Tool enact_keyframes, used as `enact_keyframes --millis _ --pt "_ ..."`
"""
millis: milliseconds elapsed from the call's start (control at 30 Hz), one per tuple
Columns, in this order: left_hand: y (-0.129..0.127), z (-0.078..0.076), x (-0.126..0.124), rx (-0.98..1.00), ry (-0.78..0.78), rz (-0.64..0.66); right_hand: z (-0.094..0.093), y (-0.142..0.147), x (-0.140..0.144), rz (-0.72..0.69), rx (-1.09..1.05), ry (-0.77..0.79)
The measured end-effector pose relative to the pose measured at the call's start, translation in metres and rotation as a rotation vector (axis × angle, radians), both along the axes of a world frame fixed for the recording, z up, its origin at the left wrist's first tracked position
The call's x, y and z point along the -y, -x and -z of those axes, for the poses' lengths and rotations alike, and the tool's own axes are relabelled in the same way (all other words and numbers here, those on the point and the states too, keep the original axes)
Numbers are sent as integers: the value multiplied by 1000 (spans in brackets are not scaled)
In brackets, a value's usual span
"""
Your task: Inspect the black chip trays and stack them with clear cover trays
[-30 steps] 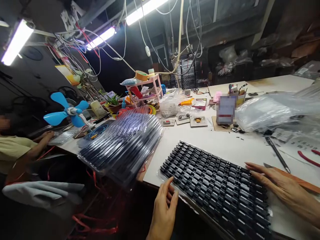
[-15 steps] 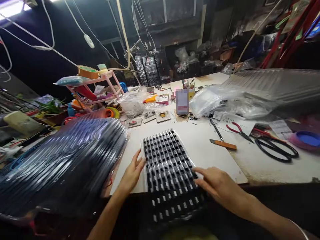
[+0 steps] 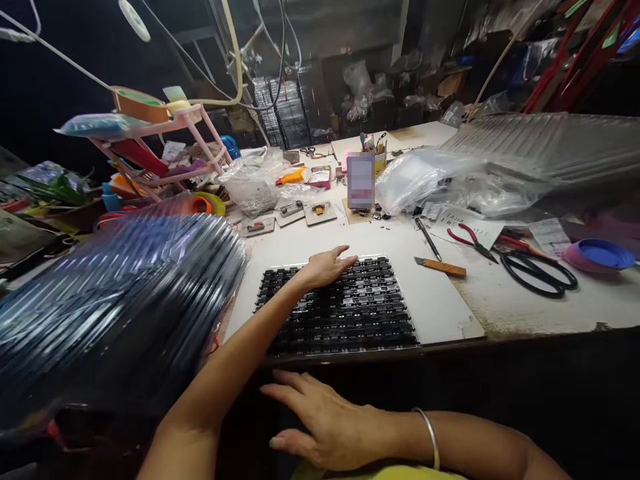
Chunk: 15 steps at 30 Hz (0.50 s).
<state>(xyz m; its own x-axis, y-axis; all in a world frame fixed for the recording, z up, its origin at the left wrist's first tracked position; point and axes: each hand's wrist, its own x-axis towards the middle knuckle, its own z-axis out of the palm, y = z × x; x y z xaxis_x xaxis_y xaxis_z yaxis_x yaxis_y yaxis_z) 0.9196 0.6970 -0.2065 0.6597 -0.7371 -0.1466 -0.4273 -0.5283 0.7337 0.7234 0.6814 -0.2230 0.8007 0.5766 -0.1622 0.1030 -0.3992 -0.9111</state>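
A clear plastic tray (image 3: 403, 319) filled with rows of small black parts lies crosswise on the white board at the table's front edge. My left hand (image 3: 327, 265) reaches over the tray to its far edge. Its fingers are stretched out and hold nothing; whether they touch the tray I cannot tell. Below the table's front edge, close to my body, my right hand (image 3: 325, 417) hangs with its fingers apart, nothing in them. A silver bangle circles that wrist.
On the left stands a large stack of clear trays (image 3: 165, 280). To the right lie a utility knife (image 3: 441, 267), a pen (image 3: 428, 239), red-handled pliers (image 3: 473, 241) and black scissors (image 3: 539, 272). Plastic bags (image 3: 425, 177) and a pink rack (image 3: 200, 133) stand further back.
The tray has turned from lengthwise to crosswise on the board. My left hand has moved from its left side to its far edge. My right hand has left the tray and dropped towards me.
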Motion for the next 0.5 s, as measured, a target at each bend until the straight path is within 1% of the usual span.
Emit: enact_keyframes --millis 33,67,100,133,167,200,267,300,333,367,400,433,467,500 --pt "5 -4 -12 22 40 -1 -2 3 7 -27 -2 -17" --pt "11 -6 -30 51 84 -21 -4 9 17 -47 -7 -35" --pt "17 -6 -51 117 161 -73 -7 18 30 -45 -16 -50" --pt "25 -4 -76 181 227 -167 -10 29 47 -10 -37 -58" --pt "34 1 -101 214 277 -302 -11 41 65 69 -73 -64" --pt "44 8 -126 206 310 -459 -11 54 84 222 -109 -53" --pt "65 29 -166 88 355 -757 -7 74 121 637 -120 -44" --pt "75 40 -179 18 375 -846 -3 79 136 814 -97 -26" --pt "84 51 -188 -56 397 -898 0 81 148 989 -47 36" --pt "92 60 -192 -115 414 -923 4 78 156 1119 10 124" --pt "98 67 -192 -152 427 -926 8 72 159 1195 78 223" --pt "102 72 -190 -167 434 -922 11 65 159 1214 151 322" --pt "106 75 -187 -165 436 -920 13 57 156 1186 226 402" --pt "108 76 -184 -152 437 -924 14 49 151 1129 296 454"
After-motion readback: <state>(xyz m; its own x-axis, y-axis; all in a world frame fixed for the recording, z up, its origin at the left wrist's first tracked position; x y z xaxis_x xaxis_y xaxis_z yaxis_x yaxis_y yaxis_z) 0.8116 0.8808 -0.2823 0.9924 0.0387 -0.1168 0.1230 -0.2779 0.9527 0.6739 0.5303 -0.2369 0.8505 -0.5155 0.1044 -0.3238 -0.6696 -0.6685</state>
